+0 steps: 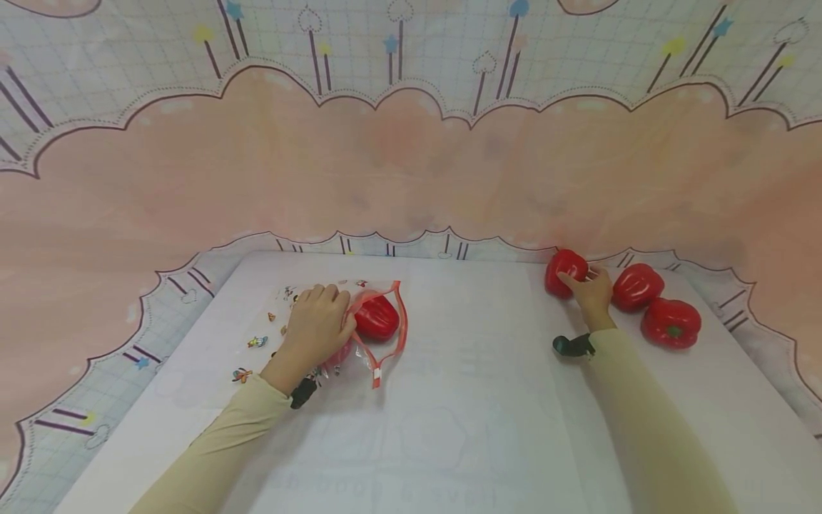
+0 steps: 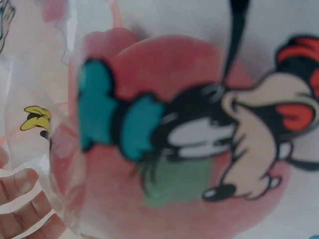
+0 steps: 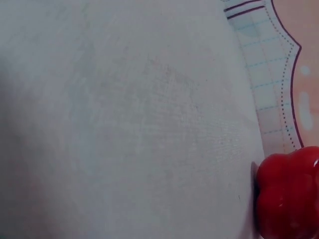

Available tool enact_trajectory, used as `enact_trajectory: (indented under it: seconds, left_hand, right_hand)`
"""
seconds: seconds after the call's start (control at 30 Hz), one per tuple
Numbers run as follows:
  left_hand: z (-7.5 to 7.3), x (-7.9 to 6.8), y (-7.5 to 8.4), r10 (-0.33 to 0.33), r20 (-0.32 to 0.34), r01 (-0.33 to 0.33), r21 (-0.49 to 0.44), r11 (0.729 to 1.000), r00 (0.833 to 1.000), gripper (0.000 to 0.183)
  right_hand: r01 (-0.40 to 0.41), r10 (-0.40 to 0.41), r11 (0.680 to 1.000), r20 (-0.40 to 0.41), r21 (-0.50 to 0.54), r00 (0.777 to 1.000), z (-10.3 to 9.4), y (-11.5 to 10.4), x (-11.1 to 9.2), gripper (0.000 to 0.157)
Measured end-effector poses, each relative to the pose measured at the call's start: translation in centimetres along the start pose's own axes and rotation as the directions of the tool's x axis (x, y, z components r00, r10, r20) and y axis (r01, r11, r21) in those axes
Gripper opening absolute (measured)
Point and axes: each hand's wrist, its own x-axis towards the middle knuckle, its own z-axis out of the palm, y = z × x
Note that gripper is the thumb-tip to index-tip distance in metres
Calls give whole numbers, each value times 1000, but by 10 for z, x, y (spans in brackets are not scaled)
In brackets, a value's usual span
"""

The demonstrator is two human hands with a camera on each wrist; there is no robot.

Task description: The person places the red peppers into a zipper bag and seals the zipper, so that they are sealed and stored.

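On the left of the head view lies a clear zip bag (image 1: 402, 328) with cartoon prints and a red zip edge. My left hand (image 1: 315, 325) grips it near its mouth, which gapes to the right. A red bell pepper (image 1: 377, 318) sits in the mouth. Through the film, the left wrist view shows a pepper (image 2: 169, 64) with a green stem. At the back right, my right hand (image 1: 592, 294) holds another red bell pepper (image 1: 565, 273) between thumb and fingers; the right wrist view catches a red pepper (image 3: 289, 194) at its lower right edge.
Two more red bell peppers, one (image 1: 638, 287) behind and one (image 1: 671, 323) in front, lie right of my right hand. The white table (image 1: 462, 414) meets a patterned cloth backdrop (image 1: 411, 164) along its far edge. Dark wrist cameras sit on both wrists.
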Motion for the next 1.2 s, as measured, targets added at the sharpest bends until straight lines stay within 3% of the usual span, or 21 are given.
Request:
enact_trajectory:
  seconds: [0.27, 0.57, 0.97, 1.2]
  left_hand:
    - [0, 0, 0, -2, -6, 2, -1, 1000, 1000, 27]
    - [0, -1, 0, -7, 5, 7, -6, 1000, 1000, 26]
    - [1, 0, 0, 11, -13, -11, 2, 1000, 1000, 24]
    - [0, -1, 0, 5, 3, -5, 4, 1000, 1000, 25]
  right_hand:
    - [37, -31, 994, 56, -104, 998, -1, 0, 0, 77]
    - [75, -59, 991, 145, -108, 988, -8, 4, 4, 86]
    - [50, -32, 988, 125, -143, 992, 0, 4, 7, 91]
    - [102, -56, 978, 240, -184, 969, -8, 7, 9, 94]
